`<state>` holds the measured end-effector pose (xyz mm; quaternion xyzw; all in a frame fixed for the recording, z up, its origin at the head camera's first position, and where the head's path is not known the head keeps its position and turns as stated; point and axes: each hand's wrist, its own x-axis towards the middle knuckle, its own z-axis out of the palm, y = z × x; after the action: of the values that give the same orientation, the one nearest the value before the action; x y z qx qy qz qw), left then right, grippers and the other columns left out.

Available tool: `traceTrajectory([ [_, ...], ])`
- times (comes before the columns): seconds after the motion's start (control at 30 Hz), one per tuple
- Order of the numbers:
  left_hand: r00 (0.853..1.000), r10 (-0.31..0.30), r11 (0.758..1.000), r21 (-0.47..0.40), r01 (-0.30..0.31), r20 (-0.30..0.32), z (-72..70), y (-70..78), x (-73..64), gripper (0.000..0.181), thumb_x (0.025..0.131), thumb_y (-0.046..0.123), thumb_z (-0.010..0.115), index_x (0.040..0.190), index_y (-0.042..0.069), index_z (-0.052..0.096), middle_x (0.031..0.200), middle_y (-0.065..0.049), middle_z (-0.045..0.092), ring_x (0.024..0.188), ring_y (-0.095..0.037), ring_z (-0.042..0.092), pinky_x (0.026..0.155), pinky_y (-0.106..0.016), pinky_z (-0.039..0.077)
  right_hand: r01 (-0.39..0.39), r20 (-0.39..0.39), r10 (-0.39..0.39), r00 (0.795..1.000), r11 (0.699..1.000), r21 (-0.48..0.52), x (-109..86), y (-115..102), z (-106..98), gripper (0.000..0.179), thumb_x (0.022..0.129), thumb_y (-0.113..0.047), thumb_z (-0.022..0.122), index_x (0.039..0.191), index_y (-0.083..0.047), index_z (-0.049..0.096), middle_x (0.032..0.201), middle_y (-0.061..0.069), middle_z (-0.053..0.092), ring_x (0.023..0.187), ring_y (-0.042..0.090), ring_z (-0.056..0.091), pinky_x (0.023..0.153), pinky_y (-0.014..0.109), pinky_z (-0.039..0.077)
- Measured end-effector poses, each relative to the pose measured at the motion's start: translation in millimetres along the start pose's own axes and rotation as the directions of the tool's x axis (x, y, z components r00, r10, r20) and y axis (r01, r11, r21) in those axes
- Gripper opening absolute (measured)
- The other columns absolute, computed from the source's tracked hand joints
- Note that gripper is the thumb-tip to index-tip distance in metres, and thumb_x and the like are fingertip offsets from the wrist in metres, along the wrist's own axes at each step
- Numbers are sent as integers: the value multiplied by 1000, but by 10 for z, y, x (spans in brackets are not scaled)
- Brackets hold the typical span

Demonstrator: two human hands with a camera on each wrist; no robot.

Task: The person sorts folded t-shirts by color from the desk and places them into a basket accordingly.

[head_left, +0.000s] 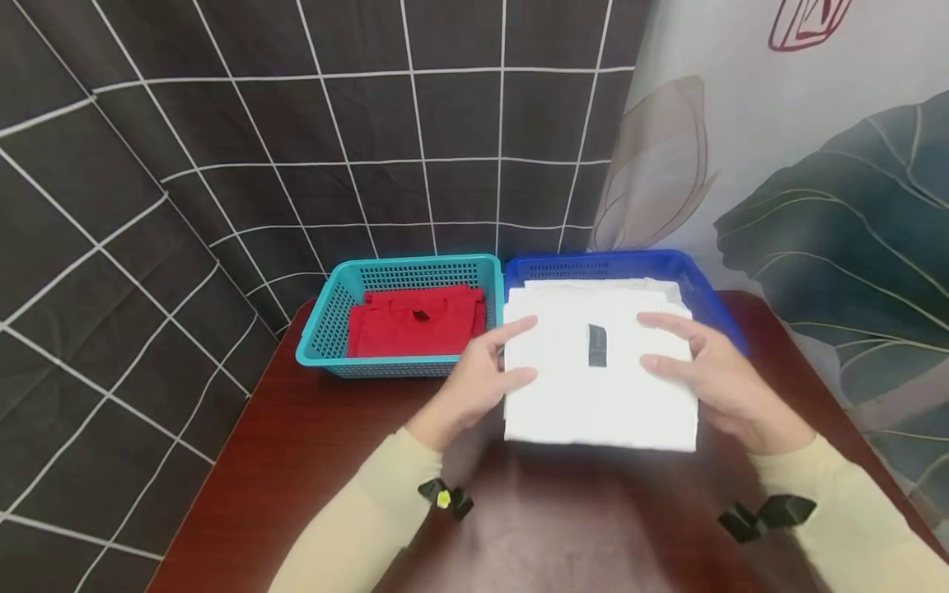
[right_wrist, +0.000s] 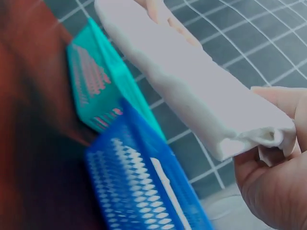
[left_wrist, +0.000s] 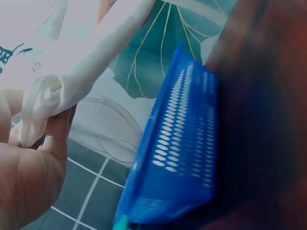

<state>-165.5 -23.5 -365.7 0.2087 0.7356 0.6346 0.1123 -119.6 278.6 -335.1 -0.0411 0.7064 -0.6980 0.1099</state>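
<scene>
Between both hands, a folded white shirt [head_left: 556, 403] with a small dark patch is held level above the table. My left hand [head_left: 482, 371] grips its left edge, thumb and finger on top. At the right edge, my right hand [head_left: 715, 375] holds it the same way. Rolled and layered side folds show on the white shirt [left_wrist: 81, 81] in the left wrist view, with fingers beneath. Behind it stands a blue basket [head_left: 704, 301], partly covered; white cloth shows inside through its side in the right wrist view.
Left of the blue basket, a teal basket [head_left: 315, 342] holds folded red shirts [head_left: 415, 333]. Both baskets stand at the back of a reddish-brown table [head_left: 296, 461]. Behind them hang a dark grid-patterned curtain [head_left: 356, 123] and a pale leaf-patterned one [head_left: 741, 148].
</scene>
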Motion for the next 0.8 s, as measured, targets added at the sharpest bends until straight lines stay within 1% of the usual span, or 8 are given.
traceTrajectory([
  [0.1, 1000, 25, 999, 32, -25, -4, -40, 144, 221, 68, 83, 13, 74, 140, 38, 48, 141, 18, 42, 133, -9, 34, 90, -32, 51, -8, 1, 8, 1000, 1000, 3, 174, -164, -142, 60, 91, -8, 66, 144, -16, 39, 110, 7, 68, 86, 29, 71, 68, 44, 57],
  [0.2, 998, 56, 998, 20, -56, 3, -62, 239, 433, 69, 83, 11, 74, 141, 34, 48, 143, 16, 41, 134, -10, 32, 92, -32, 50, -23, -6, 23, 1000, 1000, -4, 334, -314, -271, 62, 91, -7, 65, 145, -18, 37, 109, 7, 68, 85, 25, 71, 68, 41, 58],
  [0.27, 998, 68, 998, 0, -68, -1, -67, 271, 580, 68, 83, 9, 74, 142, 32, 48, 142, 15, 42, 134, -9, 32, 92, -30, 50, -44, -12, 44, 999, 999, -12, 446, -403, -349, 63, 92, -8, 64, 147, -20, 36, 107, 6, 68, 84, 24, 70, 68, 41, 58],
  [0.33, 998, 70, 997, -22, -70, -11, -70, 273, 733, 66, 84, 7, 72, 141, 31, 49, 142, 15, 43, 133, -9, 32, 91, -30, 51, -48, -3, 48, 999, 999, 12, 572, -458, -426, 62, 92, -6, 63, 147, -21, 36, 103, 7, 68, 83, 23, 70, 67, 40, 58],
  [0.4, 998, 49, 998, -49, -51, -26, -66, 259, 877, 64, 84, 5, 71, 140, 31, 51, 141, 15, 44, 133, -10, 32, 88, -29, 52, -61, 6, 61, 998, 998, 19, 704, -483, -503, 62, 93, -7, 63, 147, -22, 36, 102, 6, 68, 83, 22, 70, 67, 40, 58],
  [0.57, 996, -47, 997, -69, 42, -72, -35, 159, 1178, 64, 84, 3, 71, 136, 36, 54, 143, 13, 44, 135, -17, 33, 80, -28, 55, -81, 30, 80, 996, 997, 6, 1013, -422, -686, 61, 94, -6, 61, 147, -23, 37, 104, 4, 67, 85, 20, 69, 69, 37, 58],
  [0.63, 993, -80, 995, -72, 74, -83, -5, 97, 1278, 64, 84, 1, 71, 136, 36, 55, 144, 10, 43, 131, -21, 39, 77, -27, 55, -101, 37, 101, 994, 995, 10, 1113, -364, -760, 61, 94, -6, 60, 147, -24, 36, 103, 3, 67, 85, 19, 68, 69, 36, 57],
  [0.8, 985, -142, 986, -102, 132, -98, 105, -55, 1464, 66, 81, -4, 70, 135, 32, 56, 147, 5, 42, 128, -20, 41, 71, -25, 54, -177, 21, 177, 984, 984, -13, 1281, -201, -920, 67, 94, -12, 62, 151, -26, 30, 105, -3, 67, 88, 17, 68, 74, 34, 57],
])
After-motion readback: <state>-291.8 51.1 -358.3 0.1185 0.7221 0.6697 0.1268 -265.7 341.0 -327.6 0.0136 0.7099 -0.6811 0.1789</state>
